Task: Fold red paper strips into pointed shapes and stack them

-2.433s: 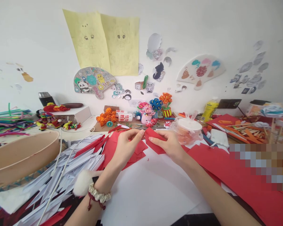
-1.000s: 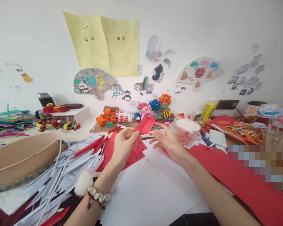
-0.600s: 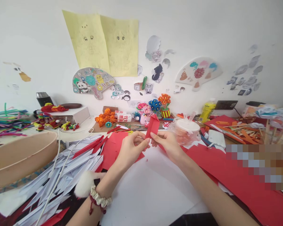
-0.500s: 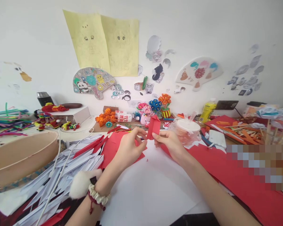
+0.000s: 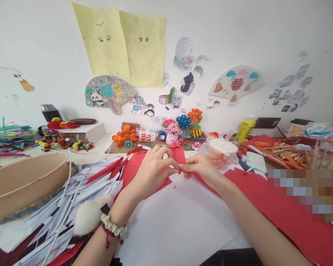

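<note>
A narrow folded piece of red paper is held upright above the far end of a large white sheet. My left hand pinches its lower left edge between thumb and fingers. From the other side, my right hand grips the lower right edge, its thumb close to the left fingertips. The top of the strip shows a folded flap. A tiny red scrap lies on the white sheet beneath the hands. A scrunchie with a white fluffy ball is on my left wrist.
Folded white paper strips pile up at left beside a beige basin. Red paper sheets spread at right. Behind stand craft flowers, a lidded cup in plastic and a yellow bottle. A white cable crosses the left side.
My left hand has moved right and closed on the lower edge of the red paper, meeting the right hand's fingertips. The paper sits slightly lower, and the view has shifted a little.
</note>
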Available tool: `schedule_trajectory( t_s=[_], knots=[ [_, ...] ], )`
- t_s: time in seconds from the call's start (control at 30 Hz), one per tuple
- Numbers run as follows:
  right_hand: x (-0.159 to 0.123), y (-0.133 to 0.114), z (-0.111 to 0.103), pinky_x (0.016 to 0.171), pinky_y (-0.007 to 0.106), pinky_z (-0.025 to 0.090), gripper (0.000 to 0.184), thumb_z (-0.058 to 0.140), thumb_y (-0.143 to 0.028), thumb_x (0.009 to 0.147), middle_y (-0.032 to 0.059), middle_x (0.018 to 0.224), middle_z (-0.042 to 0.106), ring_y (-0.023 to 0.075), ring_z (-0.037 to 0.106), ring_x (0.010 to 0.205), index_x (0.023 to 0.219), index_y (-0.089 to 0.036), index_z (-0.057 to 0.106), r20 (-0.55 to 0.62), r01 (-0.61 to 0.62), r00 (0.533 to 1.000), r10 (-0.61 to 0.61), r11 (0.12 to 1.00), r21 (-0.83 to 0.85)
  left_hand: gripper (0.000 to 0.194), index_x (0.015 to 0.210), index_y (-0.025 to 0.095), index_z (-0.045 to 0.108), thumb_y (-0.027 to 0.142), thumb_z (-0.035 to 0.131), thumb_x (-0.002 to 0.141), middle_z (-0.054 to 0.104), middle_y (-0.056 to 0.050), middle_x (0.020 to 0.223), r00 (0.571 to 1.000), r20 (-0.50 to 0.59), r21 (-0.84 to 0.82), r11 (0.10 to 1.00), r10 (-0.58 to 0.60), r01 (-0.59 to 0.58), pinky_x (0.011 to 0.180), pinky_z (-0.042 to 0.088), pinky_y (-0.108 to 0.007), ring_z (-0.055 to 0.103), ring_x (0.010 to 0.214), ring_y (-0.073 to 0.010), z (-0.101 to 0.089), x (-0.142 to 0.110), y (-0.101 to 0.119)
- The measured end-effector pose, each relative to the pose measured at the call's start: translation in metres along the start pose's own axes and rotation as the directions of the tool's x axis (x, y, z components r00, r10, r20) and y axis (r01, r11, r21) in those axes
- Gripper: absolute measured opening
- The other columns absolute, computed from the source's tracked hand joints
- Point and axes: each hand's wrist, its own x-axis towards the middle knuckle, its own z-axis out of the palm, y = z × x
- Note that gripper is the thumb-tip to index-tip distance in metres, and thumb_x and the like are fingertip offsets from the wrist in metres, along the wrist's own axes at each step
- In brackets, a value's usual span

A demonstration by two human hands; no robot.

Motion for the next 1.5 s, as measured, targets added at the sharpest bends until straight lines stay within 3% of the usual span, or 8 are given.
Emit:
schedule_trajectory(
  t_s=[0.17, 0.27, 0.33, 0.5, 0.9, 1.17, 1.37, 1.5],
  knots=[
    [0.002, 0.0, 0.007, 0.055, 0.027, 0.044, 0.03, 0.071, -0.043, 0.073, 0.0035, 0.06, 0.065, 0.0122, 0.056, 0.054, 0.066, -0.014, 0.071, -0.039, 0.104, 0.994, -0.103, 0.994, 0.036, 0.006, 0.087, 0.023, 0.065, 0.026, 0.064, 0.082, 0.056, -0.003, 0.095, 0.972, -0.134, -0.168, 0.971, -0.192, 0.168, 0.079, 0.04, -0.032, 0.048, 0.092, -0.0196, 0.009, 0.002, 0.002],
    [0.004, 0.003, 0.012, 0.058, 0.027, 0.047, 0.027, 0.072, -0.042, 0.073, 0.0042, 0.065, 0.068, 0.0137, 0.06, 0.058, 0.075, -0.015, 0.074, -0.104, 0.167, 0.982, -0.157, 0.981, 0.097, 0.031, 0.109, 0.022, 0.058, 0.026, 0.066, 0.08, 0.055, -0.006, 0.109, 0.91, -0.226, -0.324, 0.908, -0.346, 0.265, 0.081, 0.042, -0.031, 0.051, 0.098, -0.0196, 0.015, 0.003, 0.002],
    [0.005, 0.004, 0.015, 0.061, 0.029, 0.049, 0.027, 0.072, -0.041, 0.073, 0.0054, 0.071, 0.071, 0.016, 0.063, 0.063, 0.082, -0.016, 0.075, -0.146, 0.185, 0.975, -0.166, 0.974, 0.128, 0.034, 0.112, 0.021, 0.056, 0.03, 0.064, 0.08, 0.058, -0.006, 0.11, 0.861, -0.204, -0.425, 0.834, -0.467, 0.352, 0.076, 0.043, -0.03, 0.054, 0.092, -0.0184, 0.018, 0.003, 0.001],
    [0.004, 0.004, 0.02, 0.071, 0.035, 0.053, 0.027, 0.074, -0.037, 0.071, 0.0068, 0.082, 0.073, 0.0198, 0.067, 0.073, 0.089, -0.018, 0.075, -0.166, 0.21, 0.969, -0.183, 0.964, 0.165, 0.02, 0.081, 0.018, 0.067, 0.038, 0.062, 0.08, 0.068, -0.003, 0.085, 0.8, -0.08, -0.581, 0.68, -0.594, 0.447, 0.066, 0.042, -0.026, 0.056, 0.074, -0.0157, 0.023, 0.004, 0.003],
    [0.003, 0.001, 0.027, 0.071, 0.037, 0.055, 0.03, 0.076, -0.04, 0.068, 0.0084, 0.082, 0.074, 0.0212, 0.069, 0.073, 0.088, -0.017, 0.076, -0.186, 0.146, 0.977, -0.103, 0.961, 0.236, 0.024, 0.075, 0.015, 0.069, 0.039, 0.066, 0.074, 0.068, -0.003, 0.077, 0.715, -0.082, -0.693, 0.555, -0.694, 0.46, 0.061, 0.04, -0.025, 0.053, 0.067, -0.014, 0.027, 0.005, 0.009],
    [0.003, 0.0, 0.033, 0.068, 0.037, 0.055, 0.029, 0.078, -0.039, 0.065, 0.0089, 0.071, 0.073, 0.0212, 0.068, 0.066, 0.079, -0.014, 0.075, -0.223, 0.148, 0.971, -0.083, 0.944, 0.294, 0.024, 0.07, 0.016, 0.065, 0.038, 0.062, 0.078, 0.068, -0.002, 0.072, 0.661, -0.142, -0.653, 0.572, -0.737, 0.497, 0.062, 0.039, -0.025, 0.052, 0.065, -0.0136, 0.034, 0.006, 0.017],
    [0.003, 0.002, 0.035, 0.068, 0.035, 0.053, 0.028, 0.076, -0.039, 0.067, 0.0077, 0.071, 0.072, 0.0191, 0.066, 0.066, 0.08, -0.014, 0.075, -0.23, 0.164, 0.969, -0.088, 0.928, 0.336, 0.025, 0.067, 0.016, 0.064, 0.038, 0.061, 0.079, 0.067, -0.002, 0.07, 0.665, -0.157, -0.638, 0.589, -0.73, 0.495, 0.061, 0.038, -0.025, 0.051, 0.063, -0.0132, 0.036, 0.005, 0.018],
    [0.002, 0.0, 0.034, 0.062, 0.031, 0.051, 0.024, 0.075, -0.038, 0.068, 0.0055, 0.069, 0.07, 0.0161, 0.063, 0.061, 0.076, -0.015, 0.074, -0.273, 0.213, 0.952, -0.141, 0.942, 0.259, 0.025, 0.064, 0.017, 0.063, 0.038, 0.063, 0.078, 0.065, -0.001, 0.066, 0.703, -0.13, -0.67, 0.584, -0.699, 0.458, 0.061, 0.039, -0.025, 0.053, 0.065, -0.0142, 0.033, 0.006, 0.017]
  ],
)
